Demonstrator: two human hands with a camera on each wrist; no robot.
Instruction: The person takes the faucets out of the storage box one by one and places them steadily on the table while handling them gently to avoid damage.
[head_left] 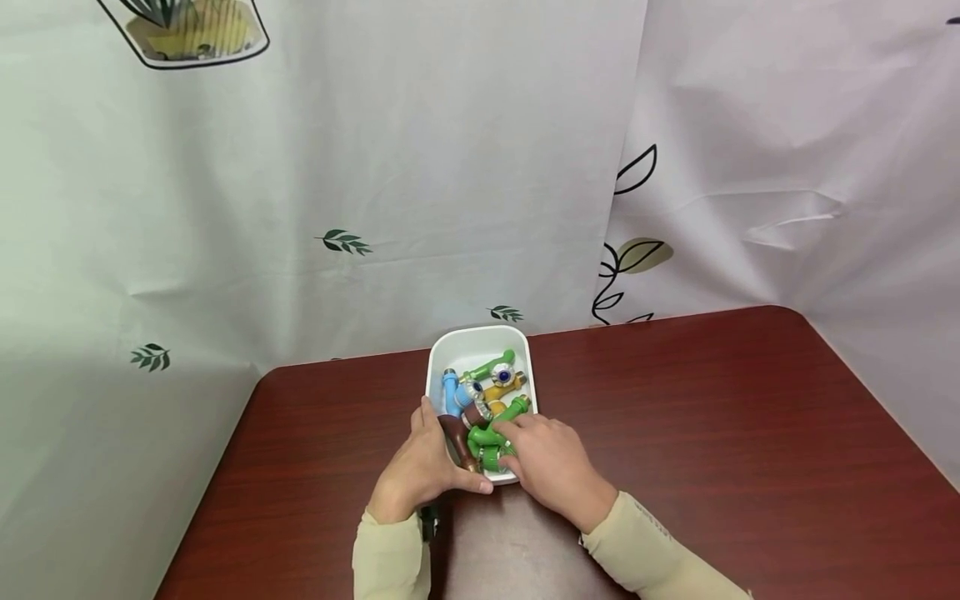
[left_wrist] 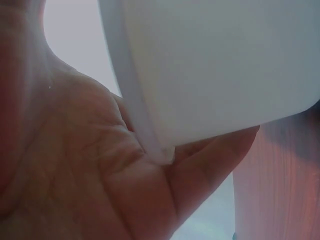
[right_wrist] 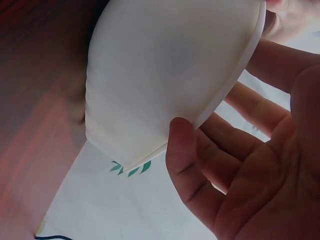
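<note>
A white plastic bin (head_left: 483,333) holds several small plastic taps. My left hand (head_left: 423,467) grips the bin's near left corner, fingers along the outer wall and thumb on the near rim; the left wrist view has the bin's rim against the palm (left_wrist: 105,165). Reaching in over the right rim, my right hand (head_left: 551,462) pinches a green tap (head_left: 491,435) at the near end. In the right wrist view, one finger (right_wrist: 182,145) of that hand lies outside the bin wall, its other fingertips hidden behind the rim. A brown tap (head_left: 459,437) lies beside the left hand.
Farther inside the bin are a blue tap (head_left: 452,393), a yellow tap (head_left: 510,387) and another green tap (head_left: 491,365). The bin stands on a dark red wooden table (head_left: 675,400), close to a white patterned cloth (head_left: 450,167) hanging behind its far edge.
</note>
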